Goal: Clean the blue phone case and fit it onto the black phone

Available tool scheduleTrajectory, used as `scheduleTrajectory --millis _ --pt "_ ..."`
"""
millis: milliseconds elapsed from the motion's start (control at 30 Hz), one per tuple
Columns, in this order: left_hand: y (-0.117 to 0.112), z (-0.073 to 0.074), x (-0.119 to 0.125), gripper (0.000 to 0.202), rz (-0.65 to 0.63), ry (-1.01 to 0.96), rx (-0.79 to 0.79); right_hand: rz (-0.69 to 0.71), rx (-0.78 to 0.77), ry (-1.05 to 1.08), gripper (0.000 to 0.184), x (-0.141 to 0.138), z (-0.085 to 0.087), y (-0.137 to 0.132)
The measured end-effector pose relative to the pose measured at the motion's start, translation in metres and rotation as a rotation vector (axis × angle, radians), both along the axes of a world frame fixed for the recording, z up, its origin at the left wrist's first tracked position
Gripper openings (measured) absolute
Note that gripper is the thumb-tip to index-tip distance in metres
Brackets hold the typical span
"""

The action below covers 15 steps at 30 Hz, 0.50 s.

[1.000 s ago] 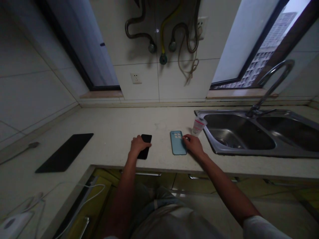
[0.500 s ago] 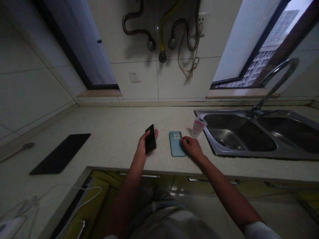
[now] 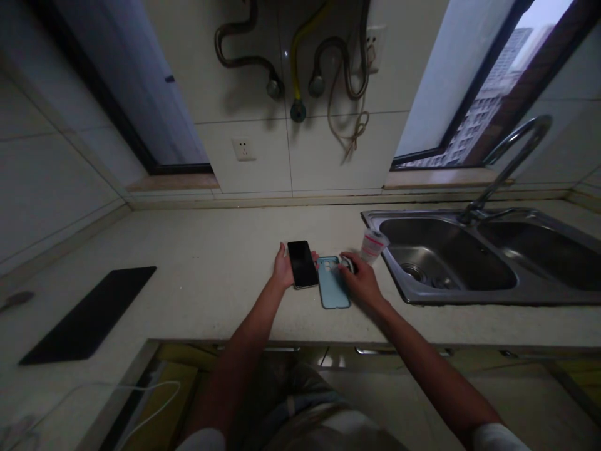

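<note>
On the countertop (image 3: 201, 250), left fingers (image 3: 282, 252) under black smartphone (image 3: 303, 264), right fingers (image 3: 346, 262) pinching teal case (image 3: 332, 287), sink rim (image 3: 413, 294) beside

Black smartphone (image 3: 303, 264) (screen up), teal case (image 3: 332, 283)

We see a short white sleeve (image 3: 491, 437) at five o'clock and another (image 3: 197, 440) at seven, a pale shirt (image 3: 347, 425) at six, grey-blue trousers (image 3: 286, 389) just above it, and a bare left hand (image 3: 283, 268) and right hand (image 3: 364, 282).

Black smartphone (image 3: 303, 264) now beside blue case (image 3: 334, 287)
</note>
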<state>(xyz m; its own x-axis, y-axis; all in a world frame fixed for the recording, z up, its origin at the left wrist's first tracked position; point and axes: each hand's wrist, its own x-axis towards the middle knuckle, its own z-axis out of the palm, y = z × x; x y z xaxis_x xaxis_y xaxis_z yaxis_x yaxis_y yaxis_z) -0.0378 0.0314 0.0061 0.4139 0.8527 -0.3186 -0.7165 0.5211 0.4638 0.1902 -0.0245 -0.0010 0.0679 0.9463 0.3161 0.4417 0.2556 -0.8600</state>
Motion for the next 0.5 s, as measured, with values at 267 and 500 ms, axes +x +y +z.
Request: scheduleTrajectory --millis 267,500 --pt "-0.010 0.001 0.002 0.089 -0.067 -0.006 0.068 0.066 0.182 -0.041 0.038 -0.029 0.042 0.059" --pt "-0.012 0.001 0.011 0.078 0.033 -0.039 0.095 0.321 0.329 -0.591 0.046 -0.088 0.014 0.067"
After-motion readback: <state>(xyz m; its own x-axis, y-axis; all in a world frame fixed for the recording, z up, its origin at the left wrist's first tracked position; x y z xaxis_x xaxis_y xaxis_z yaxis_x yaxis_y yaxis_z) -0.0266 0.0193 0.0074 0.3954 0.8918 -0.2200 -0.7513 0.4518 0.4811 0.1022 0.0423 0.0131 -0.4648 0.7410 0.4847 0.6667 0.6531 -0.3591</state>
